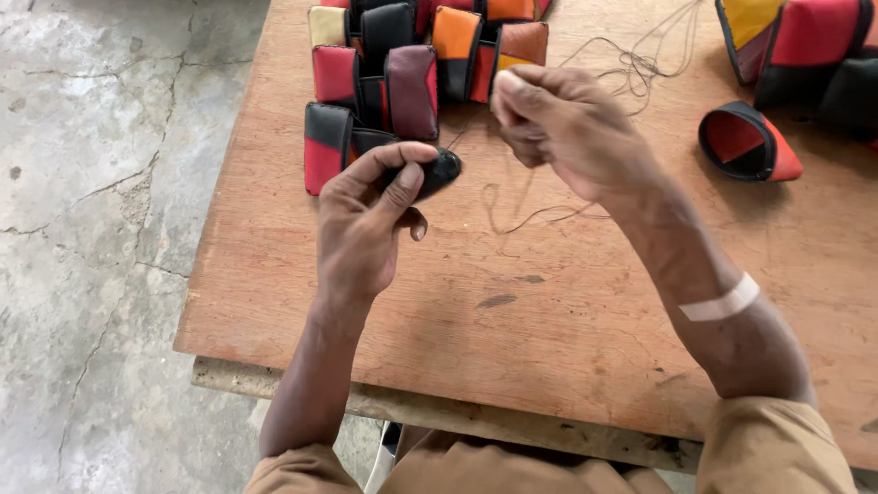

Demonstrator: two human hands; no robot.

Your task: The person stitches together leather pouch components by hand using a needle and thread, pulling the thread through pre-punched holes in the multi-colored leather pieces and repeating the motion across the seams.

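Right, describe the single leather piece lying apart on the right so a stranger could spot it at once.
Start at the wooden table and go to its right side, just below the heap of sewn pieces in the top right corner. There the lone piece lies on its side by itself, an open loop with a black rim and red inside, apart from both piles.

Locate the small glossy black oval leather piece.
In the head view, the small glossy black oval leather piece sits left of centre, pinched in the left hand above the wooden table, just in front of the cluster of coloured leather pouches.
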